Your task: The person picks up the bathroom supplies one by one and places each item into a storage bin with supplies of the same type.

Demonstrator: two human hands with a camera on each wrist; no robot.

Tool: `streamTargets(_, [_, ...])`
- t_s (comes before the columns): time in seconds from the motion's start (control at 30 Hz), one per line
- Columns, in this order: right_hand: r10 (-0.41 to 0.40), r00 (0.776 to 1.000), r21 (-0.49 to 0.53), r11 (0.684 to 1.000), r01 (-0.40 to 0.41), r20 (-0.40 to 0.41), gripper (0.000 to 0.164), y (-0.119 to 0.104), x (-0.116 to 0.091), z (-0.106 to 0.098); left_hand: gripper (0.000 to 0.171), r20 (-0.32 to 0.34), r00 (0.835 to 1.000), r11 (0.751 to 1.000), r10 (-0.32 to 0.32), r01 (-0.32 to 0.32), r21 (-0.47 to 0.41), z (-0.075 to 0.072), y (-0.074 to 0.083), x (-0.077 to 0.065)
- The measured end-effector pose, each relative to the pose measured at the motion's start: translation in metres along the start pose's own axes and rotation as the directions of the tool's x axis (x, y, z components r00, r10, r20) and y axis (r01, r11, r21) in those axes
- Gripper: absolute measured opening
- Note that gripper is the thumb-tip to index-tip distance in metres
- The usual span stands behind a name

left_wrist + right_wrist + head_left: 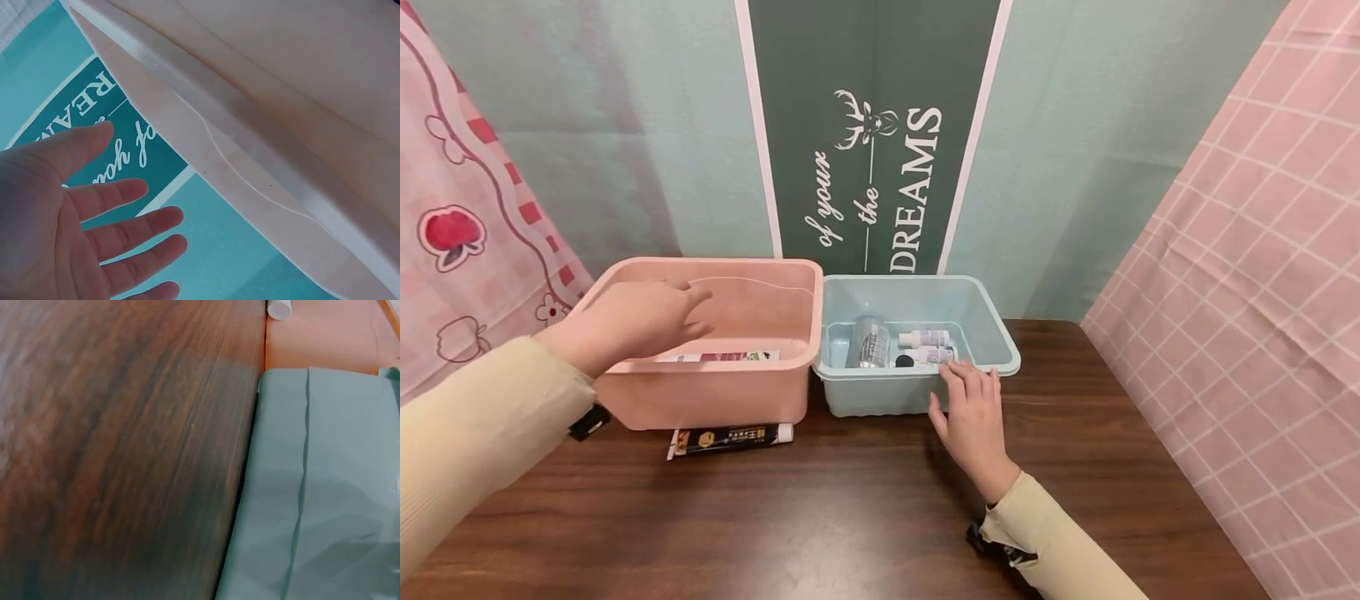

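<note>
My left hand [643, 321] hangs over the pink bin [707, 400], holding nothing. Its fingers [140, 222] are spread apart in the left wrist view. Inside that bin lies a tube or box with a white, red and green label [730, 357], partly hidden by the front wall. At the blue bin [872, 396], the fingertips of my right hand [973, 417] rest on the front rim, thumb apart. That bin holds a clear bottle [873, 343], small white bottles [925, 337] and something with a black cap [904, 361]. The right wrist view shows no hand.
A black tube with a white cap [730, 438] lies on the brown wooden table [850, 508] before the pink bin. The two bins stand side by side. Behind hangs a green printed curtain [865, 50]; pink cloth [1262, 250] borders the right, with patterned cloth on the left.
</note>
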State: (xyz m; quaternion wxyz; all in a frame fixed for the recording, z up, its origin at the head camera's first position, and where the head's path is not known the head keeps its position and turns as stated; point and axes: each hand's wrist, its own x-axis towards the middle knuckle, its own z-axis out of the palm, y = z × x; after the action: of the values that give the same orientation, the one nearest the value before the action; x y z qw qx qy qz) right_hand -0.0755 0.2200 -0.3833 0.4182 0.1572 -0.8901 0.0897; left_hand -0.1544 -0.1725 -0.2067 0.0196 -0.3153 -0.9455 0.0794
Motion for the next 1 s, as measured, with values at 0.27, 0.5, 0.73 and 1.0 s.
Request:
streamTargets(0.27, [-0.011, 1.0, -0.001, 1.0, 0.011, -0.016, 0.04, 0.001, 0.003, -0.001, 0.051, -0.063, 0.998, 1.0, -0.016, 0.016, 0.001, -0.003, 0.001, -0.009])
streamTargets(0.5, [-0.007, 1.0, 0.008, 1.0, 0.007, -0.021, 0.04, 0.0, 0.001, 0.0, 0.042, -0.113, 0.993, 1.0, 0.024, -0.024, 0.005, -0.003, 0.004, -0.016])
streamTargets(0.73, [-0.006, 1.0, 0.005, 1.0, 0.006, -0.014, 0.04, 0.001, 0.001, 0.001, 0.039, -0.11, 0.994, 1.0, 0.02, -0.02, -0.001, -0.003, 0.004, -0.02])
streamTargets(1.0, [-0.001, 1.0, 0.01, 1.0, 0.002, -0.021, 0.04, 0.0, 0.001, 0.001, 0.046, -0.115, 0.993, 1.0, 0.025, -0.027, -0.012, -0.001, 0.007, -0.029])
